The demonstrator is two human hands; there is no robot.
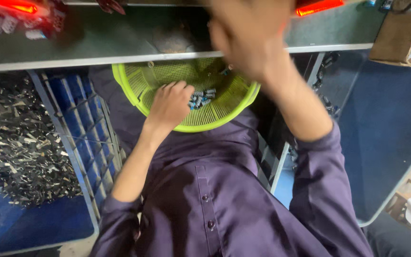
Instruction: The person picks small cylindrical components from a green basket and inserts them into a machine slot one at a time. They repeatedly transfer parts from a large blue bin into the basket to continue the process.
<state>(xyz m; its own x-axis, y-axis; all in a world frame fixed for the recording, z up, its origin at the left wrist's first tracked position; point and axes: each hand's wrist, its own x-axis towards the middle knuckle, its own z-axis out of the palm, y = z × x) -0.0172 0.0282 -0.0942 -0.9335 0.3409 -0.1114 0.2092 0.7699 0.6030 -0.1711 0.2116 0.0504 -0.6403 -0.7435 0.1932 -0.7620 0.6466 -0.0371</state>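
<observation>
Left hand (170, 102) curled over small cylinders (201, 97) in green basket (134, 81), frame centre; grasp unclear. Right hand (248, 33) raised, blurred, grip unreadable.

The left hand (170, 105) reaches forward and down, knuckles up, fingers curled loosely under, forearm bare below a pushed-up purple sleeve. The right hand (246, 35) is raised close to the camera, blurred, its fingers unreadable.

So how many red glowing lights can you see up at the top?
2. One red light glows at the top left corner above the grey table. The other red light is at the top right, just past the raised right hand. More may be hidden.
</observation>
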